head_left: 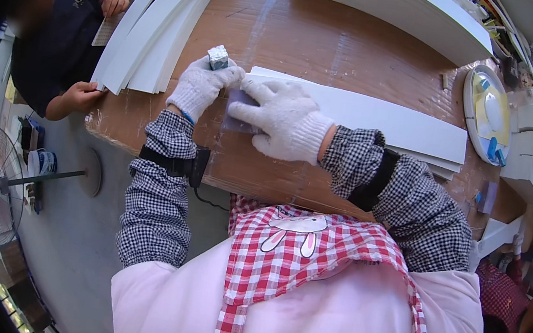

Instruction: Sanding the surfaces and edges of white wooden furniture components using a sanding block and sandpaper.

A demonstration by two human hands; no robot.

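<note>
Head view: a white-gloved left hand (199, 87) has its fingers curled closed, pinching a small silver-grey block (218, 57), just beside the left end of a long white board (382, 118) lying on the brown surface (298, 38). The gloved right hand (288, 120) has its fingers spread over the board's left end and a purple pad (239, 109) just near of it; whether it grips the pad I cannot tell. More boards (442, 169) show under the near right edge of the top one, not quite lined up. That uneven layering could let the top board slide or turn if pressed sideways at its left end, since its right end lies unheld. Smooth gloves might lose the block, and its edge could mark the white face if it dropped. Further left, a co-worker's hand (82, 96) touches another board stack (163, 29), well apart; a bump there could fan those sheets out.
</note>
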